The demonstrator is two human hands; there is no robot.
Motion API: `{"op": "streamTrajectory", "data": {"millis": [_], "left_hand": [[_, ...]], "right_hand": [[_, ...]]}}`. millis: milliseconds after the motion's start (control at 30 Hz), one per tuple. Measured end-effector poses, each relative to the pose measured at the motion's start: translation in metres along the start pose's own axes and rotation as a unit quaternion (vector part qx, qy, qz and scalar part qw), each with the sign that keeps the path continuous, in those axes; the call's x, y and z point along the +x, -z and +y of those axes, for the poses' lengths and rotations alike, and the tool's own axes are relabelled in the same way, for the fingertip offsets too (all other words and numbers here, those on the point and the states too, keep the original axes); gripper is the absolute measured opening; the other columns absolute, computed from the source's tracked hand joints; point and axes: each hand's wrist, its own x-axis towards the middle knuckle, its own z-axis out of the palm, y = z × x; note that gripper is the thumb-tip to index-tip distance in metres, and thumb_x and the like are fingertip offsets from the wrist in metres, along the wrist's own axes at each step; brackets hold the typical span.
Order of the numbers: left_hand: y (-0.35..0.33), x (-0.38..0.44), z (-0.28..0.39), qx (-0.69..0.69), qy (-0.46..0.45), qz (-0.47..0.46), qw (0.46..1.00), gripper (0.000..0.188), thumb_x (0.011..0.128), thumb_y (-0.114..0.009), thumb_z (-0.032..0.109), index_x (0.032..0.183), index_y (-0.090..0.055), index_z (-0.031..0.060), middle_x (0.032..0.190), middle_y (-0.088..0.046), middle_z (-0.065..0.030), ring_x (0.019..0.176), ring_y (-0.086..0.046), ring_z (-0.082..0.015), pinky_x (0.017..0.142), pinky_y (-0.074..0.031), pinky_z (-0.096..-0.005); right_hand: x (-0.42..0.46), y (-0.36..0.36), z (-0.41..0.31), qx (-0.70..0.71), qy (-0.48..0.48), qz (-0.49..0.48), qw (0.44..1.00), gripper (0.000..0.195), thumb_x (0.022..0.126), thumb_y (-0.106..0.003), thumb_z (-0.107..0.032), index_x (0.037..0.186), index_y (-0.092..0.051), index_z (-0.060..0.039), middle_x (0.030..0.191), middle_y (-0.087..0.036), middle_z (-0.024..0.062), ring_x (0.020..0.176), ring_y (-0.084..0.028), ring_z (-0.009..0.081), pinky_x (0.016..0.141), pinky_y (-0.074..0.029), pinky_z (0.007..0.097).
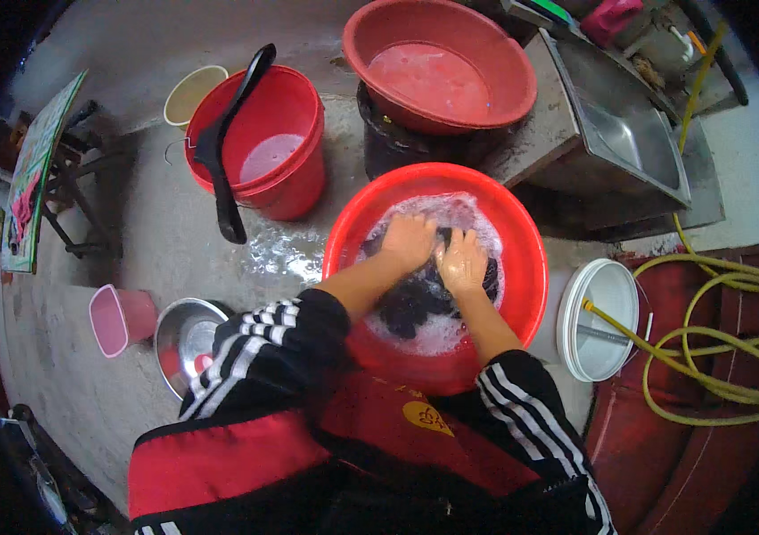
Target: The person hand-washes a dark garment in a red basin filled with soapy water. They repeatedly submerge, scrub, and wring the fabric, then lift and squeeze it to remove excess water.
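Note:
A red plastic basin (528,267) stands right before me, holding foamy water (449,338) and a dark, soaked cloth (403,304). Both my hands are down in the basin, side by side on the cloth. My left hand (413,237) grips cloth near the far side of the bundle. Just to its right, my right hand (463,261) is closed on another part, its knuckles wet with suds. Some of the cloth bulges out below and to the right of my hands, and my fingertips are hidden.
Beyond the basin are a red bucket (309,154) with a black clothes hanger (219,140) across its rim, and a wide reddish tub (523,73). A metal sink (620,134) stands at right, near a white bucket (570,321) with a yellow hose (670,361). Left lie a steel bowl (175,334) and pink bin (135,317).

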Motion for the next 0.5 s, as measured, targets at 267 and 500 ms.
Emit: {"op": "streamTrajectory", "data": {"millis": [267,500], "left_hand": [[-0.038,0.035,-0.003,-0.031,0.051,0.035,0.998,0.037,0.083,-0.044,0.027,0.105,-0.061,0.0035,0.086,-0.066,-0.0169,0.081,-0.065,-0.0309,0.074,-0.050,-0.0440],[0.028,0.006,-0.019,-0.217,0.066,-0.073,0.971,0.051,0.090,-0.033,0.047,0.125,-0.050,0.0152,0.116,-0.056,-0.0201,0.111,-0.051,-0.0361,0.091,-0.040,-0.0486]], "right_hand": [[0.031,-0.027,0.019,0.010,-0.215,-0.133,0.968,0.050,0.084,-0.043,-0.048,0.096,-0.066,-0.0055,0.095,-0.064,0.0212,0.089,-0.061,0.0368,0.080,-0.046,0.0484],[0.014,0.053,0.031,0.302,-0.123,-0.137,0.935,0.040,0.076,-0.063,-0.037,0.099,-0.062,-0.0032,0.084,-0.063,0.0199,0.085,-0.061,0.0345,0.077,-0.045,0.0408]]}}
